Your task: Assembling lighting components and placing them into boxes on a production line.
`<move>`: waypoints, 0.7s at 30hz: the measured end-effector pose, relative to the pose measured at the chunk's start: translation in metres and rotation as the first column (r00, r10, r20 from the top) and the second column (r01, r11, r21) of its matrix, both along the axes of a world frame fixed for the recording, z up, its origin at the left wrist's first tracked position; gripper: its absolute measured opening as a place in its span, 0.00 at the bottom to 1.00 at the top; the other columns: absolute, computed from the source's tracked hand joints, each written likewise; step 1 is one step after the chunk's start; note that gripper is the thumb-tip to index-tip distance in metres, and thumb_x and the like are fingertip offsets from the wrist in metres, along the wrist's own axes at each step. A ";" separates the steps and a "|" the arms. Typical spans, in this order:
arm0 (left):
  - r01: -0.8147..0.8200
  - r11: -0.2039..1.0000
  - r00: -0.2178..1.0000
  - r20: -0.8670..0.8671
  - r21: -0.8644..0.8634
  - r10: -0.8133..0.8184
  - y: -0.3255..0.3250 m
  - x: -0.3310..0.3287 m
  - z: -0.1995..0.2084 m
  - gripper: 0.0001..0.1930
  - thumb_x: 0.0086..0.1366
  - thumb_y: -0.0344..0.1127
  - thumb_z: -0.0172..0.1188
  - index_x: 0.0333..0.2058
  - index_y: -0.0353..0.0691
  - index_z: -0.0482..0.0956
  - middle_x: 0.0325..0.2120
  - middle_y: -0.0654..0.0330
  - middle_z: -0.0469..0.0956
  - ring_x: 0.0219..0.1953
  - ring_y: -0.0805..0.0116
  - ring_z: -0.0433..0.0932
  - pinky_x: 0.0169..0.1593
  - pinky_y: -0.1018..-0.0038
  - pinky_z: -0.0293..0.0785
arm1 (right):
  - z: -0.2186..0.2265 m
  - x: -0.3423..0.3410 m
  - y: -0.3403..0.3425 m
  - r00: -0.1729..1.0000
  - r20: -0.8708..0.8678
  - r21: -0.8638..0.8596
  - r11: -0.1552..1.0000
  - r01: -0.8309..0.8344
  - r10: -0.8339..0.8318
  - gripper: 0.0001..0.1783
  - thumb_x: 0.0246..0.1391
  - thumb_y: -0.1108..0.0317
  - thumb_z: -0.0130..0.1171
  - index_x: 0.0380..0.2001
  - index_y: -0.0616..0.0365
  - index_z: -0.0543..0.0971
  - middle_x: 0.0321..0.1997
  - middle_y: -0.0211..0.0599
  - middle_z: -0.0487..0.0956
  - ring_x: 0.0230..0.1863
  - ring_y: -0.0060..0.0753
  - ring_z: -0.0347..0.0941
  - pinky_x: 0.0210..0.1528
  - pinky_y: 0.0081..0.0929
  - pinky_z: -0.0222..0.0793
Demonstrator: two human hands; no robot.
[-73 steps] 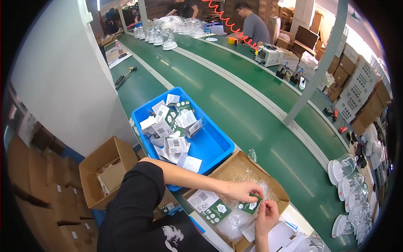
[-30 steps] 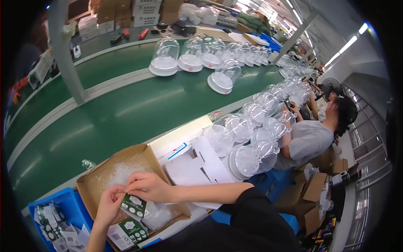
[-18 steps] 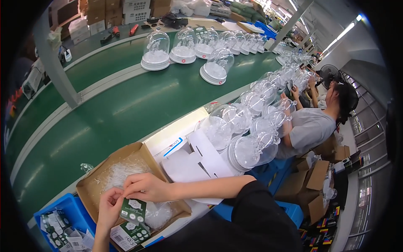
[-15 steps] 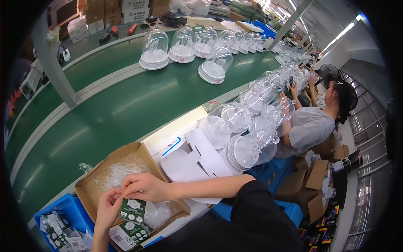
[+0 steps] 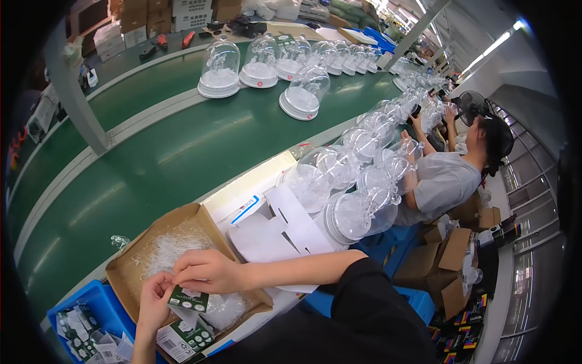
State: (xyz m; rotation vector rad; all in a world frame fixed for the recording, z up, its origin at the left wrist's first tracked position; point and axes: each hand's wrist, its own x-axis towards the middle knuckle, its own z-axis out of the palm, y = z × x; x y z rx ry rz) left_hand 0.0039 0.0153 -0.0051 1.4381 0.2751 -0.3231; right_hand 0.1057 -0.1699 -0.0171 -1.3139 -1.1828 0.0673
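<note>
Bright indoor light, with glowing tube lights [image 5: 502, 42] at the upper right; pale glare streaks the green belt [image 5: 151, 194] left of centre, and highlights glint on the clear domes [image 5: 315, 79]. Straight edges curve toward a black rim, the upper background looks soft, the hands [image 5: 206, 271] fairly crisp

a head-worn fisheye looks down from close above the hands [image 5: 209, 271] and across the green surface [image 5: 133, 194].
</note>
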 end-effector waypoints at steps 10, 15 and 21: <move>-0.073 0.983 0.996 0.067 0.166 0.063 -0.001 0.002 0.002 0.07 0.61 0.21 0.51 0.25 0.39 0.70 0.18 0.71 0.70 0.21 0.86 0.65 0.25 0.85 0.58 | -0.003 -0.001 -0.003 0.993 0.092 0.026 0.997 -0.078 0.075 0.10 0.52 0.72 0.64 0.38 0.61 0.79 0.34 0.38 0.78 0.36 0.43 0.75 0.36 0.33 0.71; -0.059 0.954 0.996 0.085 0.293 0.036 -0.010 0.002 0.018 0.07 0.61 0.21 0.50 0.24 0.37 0.69 0.14 0.70 0.68 0.17 0.85 0.66 0.21 0.84 0.59 | -0.001 -0.001 -0.004 0.991 -0.135 -0.075 0.997 -0.023 0.013 0.07 0.55 0.75 0.58 0.38 0.62 0.78 0.30 0.39 0.78 0.32 0.38 0.76 0.34 0.29 0.72; 0.003 0.907 0.998 0.063 0.422 -0.033 -0.012 -0.002 0.015 0.07 0.62 0.22 0.49 0.24 0.34 0.69 0.13 0.66 0.72 0.13 0.81 0.70 0.17 0.82 0.64 | -0.002 0.001 0.000 0.827 -0.562 -0.033 0.999 -0.013 -0.008 0.07 0.60 0.75 0.53 0.40 0.65 0.77 0.27 0.34 0.78 0.29 0.22 0.76 0.33 0.20 0.71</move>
